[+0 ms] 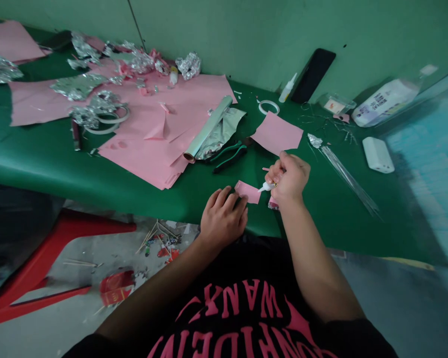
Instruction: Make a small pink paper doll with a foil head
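Observation:
A small rectangle of pink paper (249,192) lies on the green table near its front edge. My left hand (224,214) rests flat with fingers stretched out, the fingertips on the paper's left end. Wrapped in my right hand (291,176) is a white glue bottle (268,186), tilted so its nozzle points at the paper's right edge. I cannot tell whether the nozzle touches it. Just below my right fist sits a small pink and shiny piece (273,203), partly hidden by the hand. A larger pink sheet (278,133) lies beyond my right hand.
Green-handled pliers (229,155) and a foil roll (209,127) lie left of centre, beside large pink sheets (138,159). At right are thin wires (351,179), a white box (378,154), a big bottle (384,102) and a phone (313,74). A red stool (56,243) stands lower left.

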